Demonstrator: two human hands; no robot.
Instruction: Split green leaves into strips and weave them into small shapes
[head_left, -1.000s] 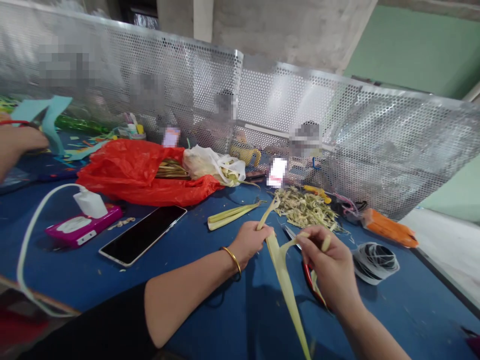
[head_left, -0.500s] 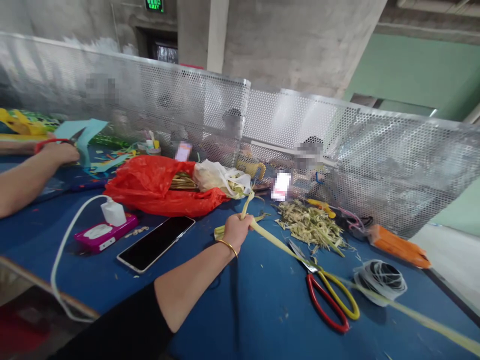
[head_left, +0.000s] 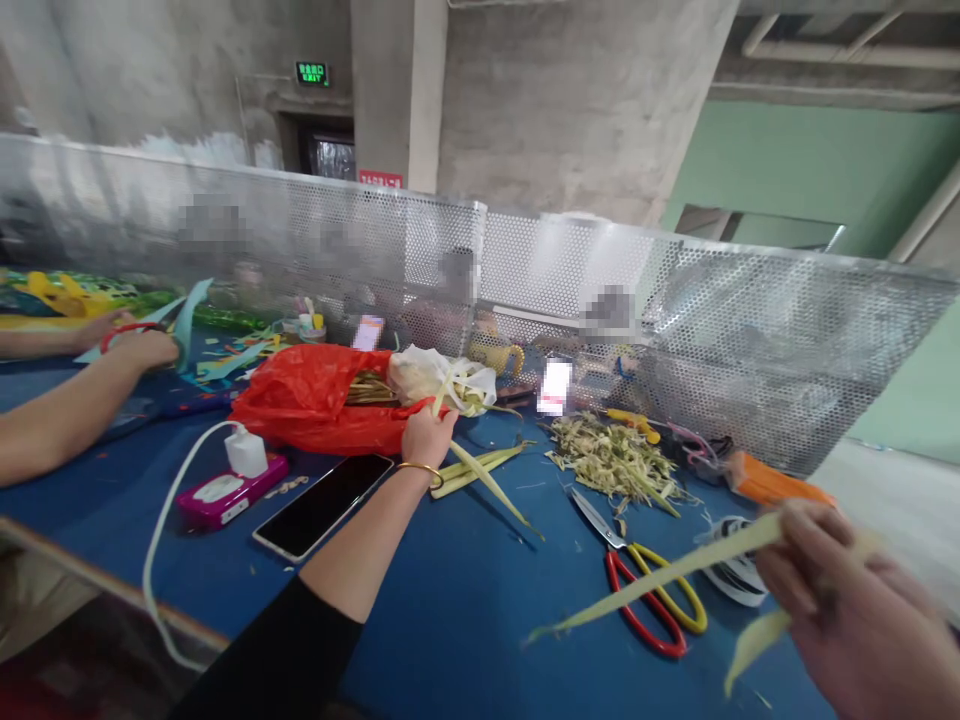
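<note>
Worker at a blue tabletop, backed by a perforated metal screen; beyond it, as seen from within the room, rise a bare concrete wall with a lit green exit sign and, at right, a green wall. The left hand, beside a red bag, is closed around a pale strip; one end stands up from the fist, and the long axis slants toward the worker's right and nearer, above the cut stalks. The right hand, at the near right, pinches a second strip between thumb and fingers. Its long axis runs leftward and slightly nearer, passing above the handles of the scissors, tip pointing left; a pale end hangs below the hand.
</note>
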